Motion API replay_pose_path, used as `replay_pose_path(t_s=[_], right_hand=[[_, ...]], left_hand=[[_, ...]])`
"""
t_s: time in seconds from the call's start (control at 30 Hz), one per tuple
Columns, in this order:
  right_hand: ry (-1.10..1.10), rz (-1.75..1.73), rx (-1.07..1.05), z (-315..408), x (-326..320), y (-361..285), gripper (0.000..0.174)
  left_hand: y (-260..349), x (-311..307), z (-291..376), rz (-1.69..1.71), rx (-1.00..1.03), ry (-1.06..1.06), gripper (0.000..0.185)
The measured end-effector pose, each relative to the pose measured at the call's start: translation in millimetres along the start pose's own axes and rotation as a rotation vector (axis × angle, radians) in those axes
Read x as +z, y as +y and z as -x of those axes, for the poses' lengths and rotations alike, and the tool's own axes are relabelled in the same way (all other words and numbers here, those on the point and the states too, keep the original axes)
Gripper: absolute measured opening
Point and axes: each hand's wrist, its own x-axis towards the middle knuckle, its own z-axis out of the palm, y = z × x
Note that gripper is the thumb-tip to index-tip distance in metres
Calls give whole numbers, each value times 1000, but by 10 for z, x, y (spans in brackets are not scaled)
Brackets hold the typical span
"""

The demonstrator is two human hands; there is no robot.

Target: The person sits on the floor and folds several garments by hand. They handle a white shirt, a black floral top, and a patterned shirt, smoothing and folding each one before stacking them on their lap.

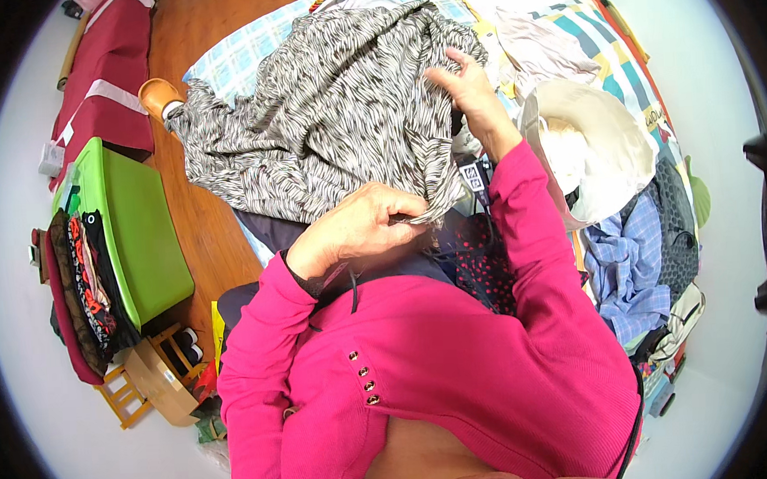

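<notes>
A black-and-white patterned garment (339, 113) lies spread and rumpled in front of me. My left hand (363, 221) pinches its near edge at the lower right corner between thumb and fingers. Farther out, my right hand (473, 94) rests by the garment's right side, thumb and fingers spread apart; it may be touching the cloth. Beneath the garment shows a light blue checked cloth (241, 59). Close to my right forearm is a small dark object with a printed code label (474, 178). Dark fabric with pink dots (484, 261) lies below that forearm.
Right of my arm stands a whitish fabric bin (617, 146), with a blue plaid garment (628, 261) beside it. To the left are a green plastic tub (143, 237), an orange slipper (159, 98), a maroon-covered piece of furniture (109, 59) and a cardboard box (155, 384).
</notes>
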Motion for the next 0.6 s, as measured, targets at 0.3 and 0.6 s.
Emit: replay_pose_path(t_s=[0.3,0.6], right_hand=[[4,-492,-410,-1119,-657,-166,15],[579,-604,-80,-1760,-1394,-389,28]], left_hand=[[109,-154,72,126,-93,-82,22],[49,-27,83,19,15,-162,28]])
